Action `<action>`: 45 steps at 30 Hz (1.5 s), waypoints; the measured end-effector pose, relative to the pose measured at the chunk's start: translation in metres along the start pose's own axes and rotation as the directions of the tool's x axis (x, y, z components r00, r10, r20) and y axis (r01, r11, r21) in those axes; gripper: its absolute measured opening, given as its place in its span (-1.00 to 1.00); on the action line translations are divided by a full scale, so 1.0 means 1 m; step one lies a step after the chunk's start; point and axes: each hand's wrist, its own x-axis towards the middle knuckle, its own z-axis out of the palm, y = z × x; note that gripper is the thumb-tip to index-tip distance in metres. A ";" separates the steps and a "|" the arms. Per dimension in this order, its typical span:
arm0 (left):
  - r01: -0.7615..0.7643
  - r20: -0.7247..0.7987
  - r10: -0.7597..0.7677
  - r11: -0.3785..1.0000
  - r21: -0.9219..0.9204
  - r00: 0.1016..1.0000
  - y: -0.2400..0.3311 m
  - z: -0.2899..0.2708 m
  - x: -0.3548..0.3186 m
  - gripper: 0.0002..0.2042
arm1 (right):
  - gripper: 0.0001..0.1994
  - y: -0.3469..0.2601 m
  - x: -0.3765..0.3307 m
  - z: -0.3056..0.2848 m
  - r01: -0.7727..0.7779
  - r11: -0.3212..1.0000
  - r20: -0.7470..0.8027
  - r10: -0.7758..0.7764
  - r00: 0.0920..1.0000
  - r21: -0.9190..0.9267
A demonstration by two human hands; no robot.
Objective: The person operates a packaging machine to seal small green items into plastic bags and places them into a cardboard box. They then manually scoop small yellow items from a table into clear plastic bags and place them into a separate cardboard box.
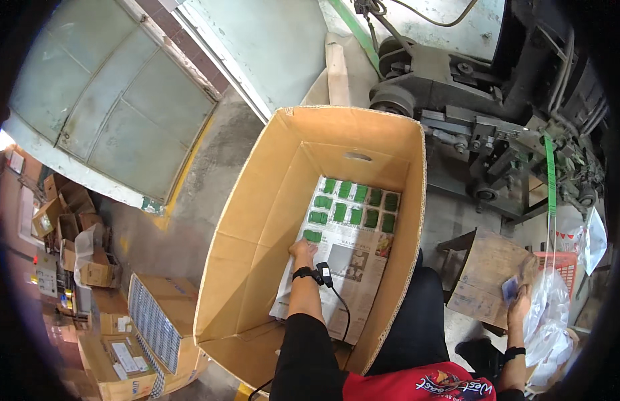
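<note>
Inside a deep cardboard box, my left hand is low over a newspaper layer. Its curled fingers meet the near edge of a small green bundle; the fingertips are partly hidden. Beyond that bundle, several similar green bundles lie in rows on the paper. Out to the right, my right hand is closed on a small flat bluish piece, above a brown cardboard-like board. What exactly the piece is cannot be made out.
A dark machine with a green strap stands at the upper right. Clear plastic bags and a red basket are beside my right arm. Stacked cartons stand at the left, below a pale metal door.
</note>
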 end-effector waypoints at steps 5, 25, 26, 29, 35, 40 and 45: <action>-0.050 0.211 0.061 0.997 -0.056 0.976 -0.016 -0.007 0.029 -0.67 | -0.70 0.001 0.005 0.006 0.043 0.988 0.040 -0.037 0.998 -0.148; -0.641 0.954 0.300 0.735 -0.221 0.015 0.192 0.080 -0.464 -0.52 | -0.84 -0.007 0.105 -0.214 0.001 0.626 -0.130 0.159 0.979 0.780; -0.653 0.979 0.194 0.733 -0.190 -0.068 0.180 0.097 -0.504 -0.47 | -0.89 -0.025 0.112 -0.231 0.003 0.450 -0.067 0.127 0.990 0.893; -0.649 0.968 -0.043 0.750 -0.131 -0.246 0.115 0.148 -0.581 -0.36 | -0.92 -0.063 0.128 -0.263 -0.050 0.302 0.081 -0.092 0.992 0.952; -0.400 0.996 0.026 0.915 -0.059 -0.087 -0.027 0.209 -0.607 -0.41 | -0.89 -0.102 0.152 -0.240 -0.221 0.184 0.268 -0.296 0.917 0.958; -0.123 0.989 -0.027 0.991 0.045 0.145 -0.071 0.202 -0.560 -0.45 | -0.73 -0.075 0.187 -0.219 0.043 0.756 0.187 -0.216 0.958 0.653; -0.174 0.884 -0.428 0.871 0.459 0.189 -0.157 0.156 -0.509 -0.43 | -0.40 -0.062 0.241 -0.173 0.232 0.952 0.134 -0.261 0.956 0.200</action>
